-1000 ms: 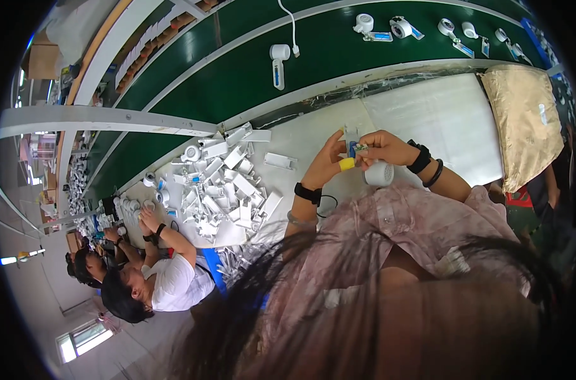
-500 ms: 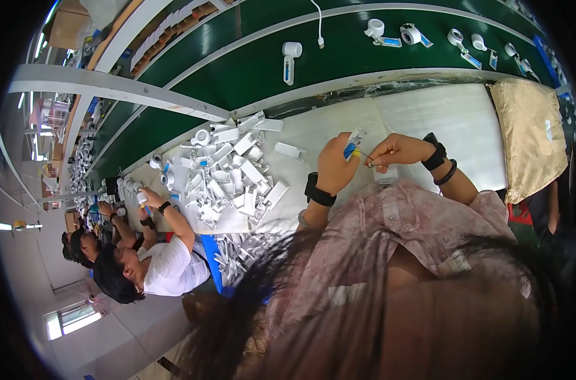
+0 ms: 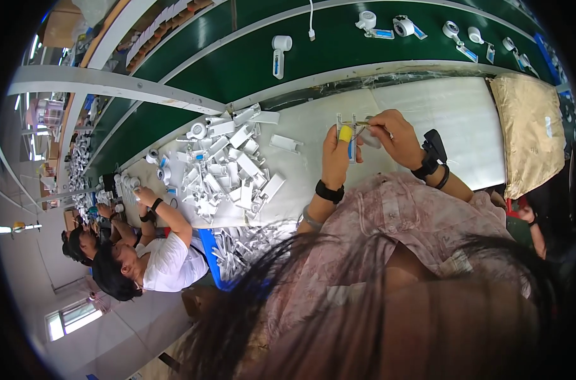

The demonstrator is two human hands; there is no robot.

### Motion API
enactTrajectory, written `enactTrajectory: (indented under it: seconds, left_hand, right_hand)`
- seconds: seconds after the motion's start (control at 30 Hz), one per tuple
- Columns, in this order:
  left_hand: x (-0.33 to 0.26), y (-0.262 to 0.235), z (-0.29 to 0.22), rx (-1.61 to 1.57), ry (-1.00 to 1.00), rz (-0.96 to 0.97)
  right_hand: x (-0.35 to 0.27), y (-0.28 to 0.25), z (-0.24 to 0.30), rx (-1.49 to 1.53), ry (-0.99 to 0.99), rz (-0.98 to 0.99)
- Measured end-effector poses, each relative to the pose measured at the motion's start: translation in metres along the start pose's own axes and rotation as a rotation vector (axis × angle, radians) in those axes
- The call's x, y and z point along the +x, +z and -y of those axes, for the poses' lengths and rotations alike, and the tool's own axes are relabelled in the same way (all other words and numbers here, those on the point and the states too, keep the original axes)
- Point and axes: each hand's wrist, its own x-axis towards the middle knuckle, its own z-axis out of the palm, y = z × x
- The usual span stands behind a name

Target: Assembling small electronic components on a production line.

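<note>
My left hand (image 3: 334, 163) is closed around a narrow white plastic housing (image 3: 354, 156), held upright above the pale work surface. A blue strip shows inside the housing, and a yellow covering (image 3: 345, 133) sits on the thumb. Close by on the right, my right hand (image 3: 396, 136) pinches a thin brass-coloured tool (image 3: 364, 123), whose kind I cannot tell. Its tip reaches the upper part of the housing. Below the right fingers is a pale rounded part, partly hidden and blurred.
A heap of white plastic housings (image 3: 242, 166) lies to my left, one loose housing (image 3: 285, 144) beside it. A blue bin (image 3: 209, 256) of white parts stands lower left. Small white handheld fans (image 3: 280, 56) lie on the green shelf. Tan cloth (image 3: 534, 136) covers the right end. Co-workers sit left.
The housing has turned from tilted to upright in my left hand. My right hand has risen slightly, with the thin tool now at the housing's upper part.
</note>
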Motion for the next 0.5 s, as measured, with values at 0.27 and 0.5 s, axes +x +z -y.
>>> enactTrajectory:
  seconds: [0.27,0.5]
  left_hand:
    - [-0.008,0.013,-0.001,0.09,0.112,0.036]
    - [-0.01,0.015,0.001,0.151,0.193,0.09]
  right_hand:
    - [0.001,-0.004,-0.003,0.038,-0.17,0.05]
    - [-0.007,-0.001,-0.005,0.094,-0.063,0.01]
